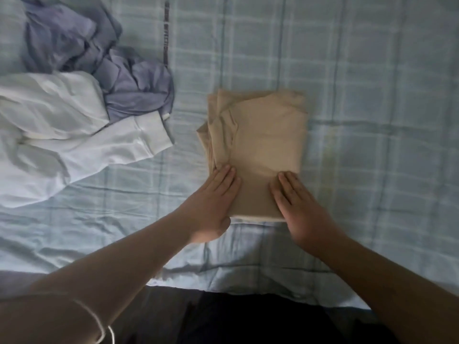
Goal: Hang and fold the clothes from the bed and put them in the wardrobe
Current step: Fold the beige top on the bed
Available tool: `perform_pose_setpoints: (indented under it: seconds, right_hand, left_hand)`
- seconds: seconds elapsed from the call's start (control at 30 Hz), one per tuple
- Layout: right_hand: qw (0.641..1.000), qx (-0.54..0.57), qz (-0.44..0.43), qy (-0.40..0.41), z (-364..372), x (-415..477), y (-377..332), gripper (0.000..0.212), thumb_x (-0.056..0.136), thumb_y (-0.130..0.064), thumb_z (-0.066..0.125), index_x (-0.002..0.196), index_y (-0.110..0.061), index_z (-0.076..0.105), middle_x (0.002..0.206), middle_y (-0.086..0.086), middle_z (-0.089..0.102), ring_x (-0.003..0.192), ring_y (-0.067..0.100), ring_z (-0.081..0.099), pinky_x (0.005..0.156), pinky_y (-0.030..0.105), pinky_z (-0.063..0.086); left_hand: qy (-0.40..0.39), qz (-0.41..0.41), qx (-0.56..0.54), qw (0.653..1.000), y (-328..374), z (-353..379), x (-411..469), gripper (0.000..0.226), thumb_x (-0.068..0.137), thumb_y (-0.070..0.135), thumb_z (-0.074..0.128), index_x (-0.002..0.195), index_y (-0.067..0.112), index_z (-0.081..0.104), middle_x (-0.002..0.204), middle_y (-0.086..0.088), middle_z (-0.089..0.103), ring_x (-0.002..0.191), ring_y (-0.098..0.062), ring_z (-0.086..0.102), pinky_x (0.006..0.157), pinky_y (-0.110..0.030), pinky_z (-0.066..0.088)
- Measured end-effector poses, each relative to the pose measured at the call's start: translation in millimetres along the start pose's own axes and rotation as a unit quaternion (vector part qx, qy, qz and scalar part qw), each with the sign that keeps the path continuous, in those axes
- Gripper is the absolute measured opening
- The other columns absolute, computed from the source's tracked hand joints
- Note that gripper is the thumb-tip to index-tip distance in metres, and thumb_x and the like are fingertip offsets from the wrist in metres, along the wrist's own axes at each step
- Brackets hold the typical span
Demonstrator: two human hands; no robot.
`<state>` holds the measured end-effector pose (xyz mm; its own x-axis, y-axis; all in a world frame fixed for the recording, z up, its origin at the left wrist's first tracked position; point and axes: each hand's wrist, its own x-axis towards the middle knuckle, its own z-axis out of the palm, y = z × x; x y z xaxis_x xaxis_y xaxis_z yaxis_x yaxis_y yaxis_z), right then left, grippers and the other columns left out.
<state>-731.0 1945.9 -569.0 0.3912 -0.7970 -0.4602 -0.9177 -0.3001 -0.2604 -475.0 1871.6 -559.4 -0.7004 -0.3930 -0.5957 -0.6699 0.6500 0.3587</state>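
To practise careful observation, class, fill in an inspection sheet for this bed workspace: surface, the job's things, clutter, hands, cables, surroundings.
Surface: bed sheet, pale blue checked, creased towards the left.
Job's things: beige garment folded into a rectangle, centre; white garment and lilac garment crumpled together at left, unfolded.
Clutter: nothing seen.
Hands: left hand and right hand lie flat, fingers straight, on the beige garment's near edge.
Cables: thin white cord by the left arm, bottom left.
Surroundings: dark area below the bed's edge; cannot tell what it is.
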Motion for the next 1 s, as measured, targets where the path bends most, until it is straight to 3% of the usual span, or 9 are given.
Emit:
perform_pose_setpoints:
  seconds: [0.13, 0.2, 0.27, 0.4, 0.53, 0.67, 0.77, 0.87, 1.0]
  right_hand:
    - [0.978, 0.204, 0.041, -0.013, -41.6, 2.7, 15.8, 0.068, 0.072, -0.008, 0.052, 0.14, -0.016, 0.052, 0.142, 0.007, 0.055, 0.128, 0.017, 0.051, 0.108, 0.021, 0.034]
    - [0.958, 0.273, 0.082, -0.025, -84.4, 12.2, 28.4, 0.05, 0.076, -0.019, 0.047, 0.124, -0.023, 0.063, 0.108, -0.005, 0.07, 0.088, 0.003, 0.06, 0.074, 0.009, 0.041]
    - [0.939, 0.329, 0.105, -0.009, -119.2, 31.0, 41.4, 0.037, 0.075, -0.025, 0.044, 0.102, -0.022, 0.069, 0.083, -0.009, 0.069, 0.071, 0.004, 0.057, 0.06, 0.013, 0.041]
    - [0.873, 0.432, 0.197, 0.112, -141.0, 79.3, 63.8, 0.018, 0.083, -0.02, 0.046, 0.075, -0.021, 0.062, 0.058, -0.015, 0.058, 0.055, 0.0, 0.052, 0.055, 0.018, 0.038]
    - [0.828, 0.429, 0.286, 0.221, -129.9, 125.4, 83.5, 0.013, 0.097, -0.018, 0.052, 0.09, -0.016, 0.063, 0.08, -0.002, 0.06, 0.076, 0.017, 0.055, 0.064, 0.029, 0.035]
    - [0.831, 0.372, 0.333, 0.244, -116.4, 147.9, 87.5, 0.022, 0.1, -0.032, 0.049, 0.101, -0.011, 0.055, 0.087, -0.002, 0.055, 0.085, 0.024, 0.053, 0.069, 0.029, 0.03]
    - [0.851, 0.323, 0.335, 0.243, -96.6, 149.9, 81.7, 0.024, 0.102, -0.036, 0.044, 0.104, -0.013, 0.049, 0.084, 0.007, 0.059, 0.086, 0.035, 0.06, 0.068, 0.034, 0.037]
    - [0.852, 0.298, 0.343, 0.258, -83.7, 153.9, 76.1, 0.025, 0.102, -0.039, 0.041, 0.103, -0.014, 0.044, 0.081, 0.01, 0.06, 0.085, 0.04, 0.063, 0.065, 0.036, 0.04]
    - [0.825, 0.339, 0.385, 0.239, -90.4, 156.2, 74.4, 0.037, 0.099, -0.043, 0.046, 0.121, -0.014, 0.04, 0.1, 0.01, 0.063, 0.099, 0.038, 0.063, 0.076, 0.039, 0.046]
  left_hand:
    - [-0.047, -0.059, -0.302, 0.95, -15.8, -49.3, -3.7, 0.066, 0.092, 0.029, 0.032, 0.156, 0.014, 0.023, 0.16, 0.007, 0.017, 0.15, -0.009, 0.008, 0.12, -0.018, 0.006]
    - [-0.035, -0.127, -0.435, 0.891, -30.4, -76.7, 3.4, 0.045, 0.099, 0.024, 0.039, 0.14, 0.015, 0.054, 0.131, 0.01, 0.052, 0.117, -0.009, 0.052, 0.093, -0.013, 0.04]
    - [-0.041, -0.157, -0.521, 0.838, -50.2, -93.5, 9.6, 0.023, 0.094, 0.024, 0.052, 0.109, 0.014, 0.066, 0.087, 0.009, 0.064, 0.074, -0.008, 0.054, 0.065, -0.018, 0.043]
    - [0.033, -0.114, -0.757, 0.643, -87.9, -127.5, 32.3, 0.06, 0.083, 0.065, 0.057, 0.112, 0.014, 0.071, 0.11, -0.004, 0.072, 0.101, -0.024, 0.064, 0.083, -0.028, 0.053]
    - [0.093, -0.101, -0.73, 0.67, -94.5, -127.7, 49.7, 0.096, 0.047, 0.095, 0.06, 0.116, 0.029, 0.067, 0.112, 0.009, 0.074, 0.105, -0.009, 0.069, 0.094, -0.033, 0.053]
    - [0.222, -0.211, -0.577, 0.757, -75.2, -114.8, 69.2, 0.045, 0.079, 0.064, 0.069, 0.106, 0.029, 0.061, 0.097, 0.012, 0.07, 0.097, -0.014, 0.067, 0.081, -0.021, 0.051]
    - [0.279, -0.308, -0.438, 0.797, -65.1, -92.4, 84.4, 0.027, 0.094, 0.041, 0.06, 0.102, 0.015, 0.057, 0.09, -0.002, 0.066, 0.092, -0.028, 0.063, 0.07, -0.034, 0.041]
    - [0.309, -0.345, -0.418, 0.781, -59.0, -74.1, 90.7, 0.024, 0.095, 0.038, 0.058, 0.097, 0.015, 0.05, 0.083, -0.002, 0.061, 0.089, -0.034, 0.062, 0.069, -0.035, 0.037]
    - [0.331, -0.363, -0.498, 0.714, -50.8, -77.2, 87.1, 0.046, 0.09, 0.04, 0.066, 0.125, 0.024, 0.041, 0.096, 0.008, 0.06, 0.093, -0.025, 0.064, 0.067, -0.032, 0.047]
